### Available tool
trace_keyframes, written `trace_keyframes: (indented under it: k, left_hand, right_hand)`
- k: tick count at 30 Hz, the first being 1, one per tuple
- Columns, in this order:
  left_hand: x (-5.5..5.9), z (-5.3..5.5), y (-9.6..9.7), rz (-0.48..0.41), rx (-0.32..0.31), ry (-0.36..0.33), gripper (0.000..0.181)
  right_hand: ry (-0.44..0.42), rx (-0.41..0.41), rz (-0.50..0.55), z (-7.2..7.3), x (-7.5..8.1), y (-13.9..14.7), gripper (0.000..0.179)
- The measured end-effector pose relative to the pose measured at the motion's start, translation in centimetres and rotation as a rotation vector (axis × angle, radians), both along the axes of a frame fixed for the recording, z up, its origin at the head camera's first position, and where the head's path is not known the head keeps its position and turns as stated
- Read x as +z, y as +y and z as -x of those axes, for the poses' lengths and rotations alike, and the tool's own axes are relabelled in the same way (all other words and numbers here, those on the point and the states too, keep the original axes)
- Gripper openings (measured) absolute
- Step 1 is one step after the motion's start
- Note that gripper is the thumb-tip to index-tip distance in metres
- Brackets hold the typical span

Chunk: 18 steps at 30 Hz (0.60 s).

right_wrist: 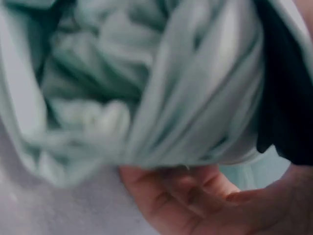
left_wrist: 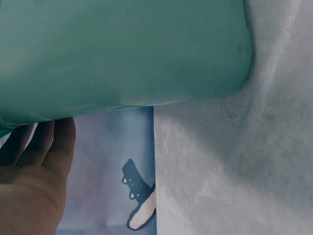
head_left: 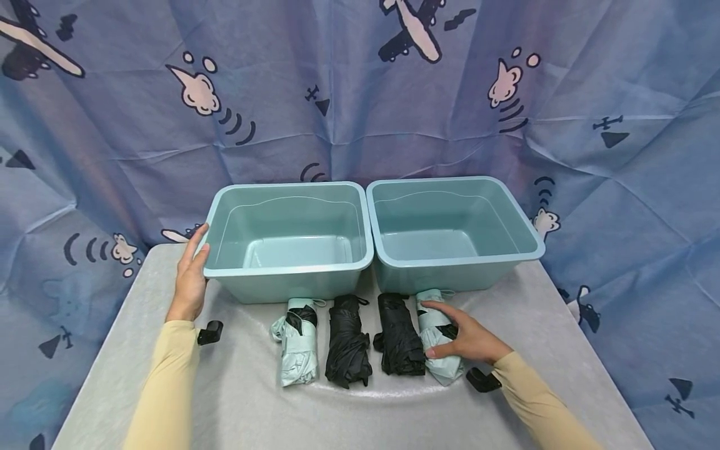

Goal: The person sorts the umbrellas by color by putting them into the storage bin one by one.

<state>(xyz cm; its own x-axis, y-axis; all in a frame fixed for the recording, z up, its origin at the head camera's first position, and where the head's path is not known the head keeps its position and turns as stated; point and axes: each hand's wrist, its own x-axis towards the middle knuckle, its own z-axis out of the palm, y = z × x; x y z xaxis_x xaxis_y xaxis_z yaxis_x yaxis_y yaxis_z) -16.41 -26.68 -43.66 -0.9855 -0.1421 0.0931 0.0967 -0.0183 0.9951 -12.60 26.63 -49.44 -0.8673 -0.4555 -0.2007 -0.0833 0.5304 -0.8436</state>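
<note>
My left hand rests against the outer left side of the left pale green bin, fingertips right at its rim. In the left wrist view its fingers reach up straight along the bin wall. My right hand grips a mint-green folded umbrella with a black patch, thumb and fingers spread round it. Crumpled mint fabric fills the right wrist view, with curled fingers beside it. To its left lie a black folded umbrella, another black umbrella and a second mint-green umbrella.
A matching right bin stands beside the left one, their rims nearly meeting; no contents show in either. Both stand at the back of a grey-white table. Behind hangs a blue curtain printed with aeroplanes.
</note>
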Motion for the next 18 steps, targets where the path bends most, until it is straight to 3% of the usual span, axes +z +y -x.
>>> trace_keyframes:
  k: [9,18]
  left_hand:
    - [-0.2,0.2,0.1,0.026,0.030,-0.034,0.053]
    - [-0.1,0.2,0.2,0.033,0.040,-0.042,0.052]
  right_hand:
    - [-0.008,-0.094,0.092,-1.4,1.3,1.0,0.097]
    - [-0.012,-0.075,0.191,-3.8,4.6,1.3,0.098]
